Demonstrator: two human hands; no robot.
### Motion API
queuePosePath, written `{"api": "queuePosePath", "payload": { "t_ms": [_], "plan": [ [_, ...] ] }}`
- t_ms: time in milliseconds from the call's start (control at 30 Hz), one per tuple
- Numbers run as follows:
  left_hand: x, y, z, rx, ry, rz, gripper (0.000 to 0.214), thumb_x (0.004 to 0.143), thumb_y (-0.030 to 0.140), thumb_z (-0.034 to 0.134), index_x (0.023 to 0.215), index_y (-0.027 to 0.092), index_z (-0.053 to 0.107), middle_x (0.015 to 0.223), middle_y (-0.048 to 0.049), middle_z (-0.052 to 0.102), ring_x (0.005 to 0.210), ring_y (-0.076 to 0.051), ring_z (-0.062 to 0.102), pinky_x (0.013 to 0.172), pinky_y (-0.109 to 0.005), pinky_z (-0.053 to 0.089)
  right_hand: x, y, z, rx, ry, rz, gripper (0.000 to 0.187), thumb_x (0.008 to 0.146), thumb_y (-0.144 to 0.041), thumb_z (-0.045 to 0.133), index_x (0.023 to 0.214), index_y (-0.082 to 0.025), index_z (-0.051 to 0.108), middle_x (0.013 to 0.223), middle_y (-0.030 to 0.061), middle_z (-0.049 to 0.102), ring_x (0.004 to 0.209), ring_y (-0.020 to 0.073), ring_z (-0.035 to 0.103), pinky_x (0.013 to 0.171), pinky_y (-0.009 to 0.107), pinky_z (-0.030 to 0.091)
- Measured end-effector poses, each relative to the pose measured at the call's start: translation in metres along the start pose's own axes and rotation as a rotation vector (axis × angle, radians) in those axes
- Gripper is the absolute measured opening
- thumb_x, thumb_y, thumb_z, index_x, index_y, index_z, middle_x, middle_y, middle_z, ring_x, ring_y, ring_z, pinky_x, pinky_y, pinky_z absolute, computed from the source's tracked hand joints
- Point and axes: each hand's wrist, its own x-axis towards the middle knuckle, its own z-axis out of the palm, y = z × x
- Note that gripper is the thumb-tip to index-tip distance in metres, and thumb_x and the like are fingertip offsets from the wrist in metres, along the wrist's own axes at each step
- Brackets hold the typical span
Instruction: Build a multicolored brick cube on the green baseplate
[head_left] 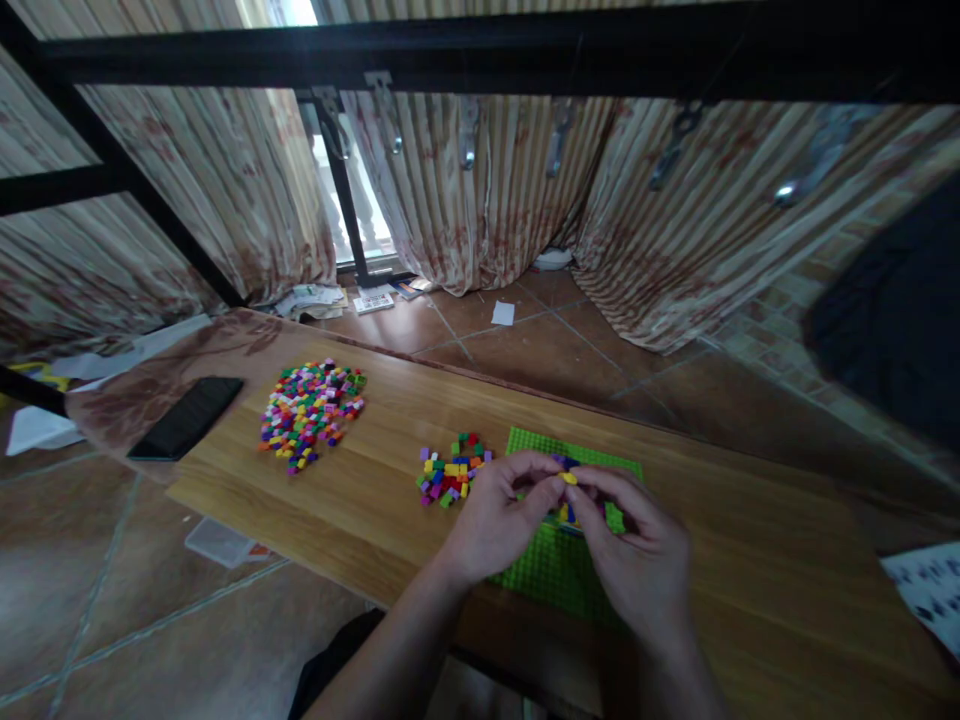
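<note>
My left hand (499,515) and my right hand (637,545) meet over a green studded baseplate (551,575). A small yellow toy brick (568,479) is pinched between the fingertips of both hands. Beneath them, partly hidden by my fingers, several blue, yellow and purple bricks (568,515) sit on the baseplate. Just left of my left hand lies a small loose pile of mixed bricks (450,470).
A larger heap of coloured bricks (311,410) lies on the left of the wooden table (390,420), near a black phone (186,418). A dark metal bar (480,60) runs across the top, with curtains (480,200) behind. Printed paper (930,590) lies at right.
</note>
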Motion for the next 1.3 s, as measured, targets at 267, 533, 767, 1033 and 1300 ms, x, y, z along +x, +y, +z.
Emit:
{"api": "queuePosePath", "payload": {
  "t_ms": [267,533,767,1033,1300],
  "plan": [
    [0.001,-0.001,-0.001,0.097,0.028,-0.004,0.021,0.088,0.032,0.062,0.093,0.013,0.069,0.08,-0.0033,0.067,0.074,-0.013,0.06,0.072,-0.024,0.049,0.0,0.004,-0.009,0.001,0.035,0.069,0.017,0.087,-0.022,0.064,0.1,-0.029,0.073,0.095,0.0006,0.07,0.085,0.0147,0.065,0.075,0.028,0.052],
    [0.005,-0.009,-0.005,0.255,0.262,-0.014,0.019,0.085,0.03,0.061,0.095,0.015,0.067,0.085,-0.0043,0.069,0.077,-0.015,0.063,0.071,-0.025,0.049,0.006,0.031,-0.026,-0.004,0.297,0.461,0.021,0.078,-0.04,0.069,0.087,-0.021,0.072,0.085,0.0047,0.074,0.078,0.0209,0.067,0.075,0.036,0.052],
    [0.004,-0.015,-0.007,0.431,0.211,-0.062,0.031,0.085,0.035,0.06,0.109,0.016,0.065,0.099,-0.0092,0.071,0.087,-0.02,0.066,0.075,-0.03,0.052,0.008,0.033,-0.017,-0.097,0.111,0.413,0.02,0.084,-0.037,0.059,0.088,-0.022,0.07,0.09,0.0054,0.073,0.084,0.0217,0.066,0.078,0.035,0.05],
    [0.004,-0.01,-0.005,0.493,0.156,-0.088,0.028,0.087,0.032,0.058,0.109,0.016,0.067,0.104,-0.009,0.072,0.093,-0.021,0.067,0.083,-0.033,0.052,0.009,0.035,-0.019,-0.16,0.018,0.4,0.021,0.086,-0.037,0.055,0.09,-0.023,0.069,0.092,0.0044,0.07,0.083,0.0213,0.062,0.078,0.036,0.048],
    [0.003,-0.012,-0.003,0.5,0.141,-0.08,0.024,0.086,0.027,0.058,0.106,0.017,0.067,0.104,-0.0077,0.073,0.093,-0.02,0.068,0.085,-0.033,0.053,0.011,0.034,-0.016,-0.059,0.046,0.435,0.025,0.086,-0.042,0.056,0.087,-0.021,0.069,0.083,0.0035,0.071,0.075,0.0196,0.063,0.069,0.031,0.049]
  ]
}}
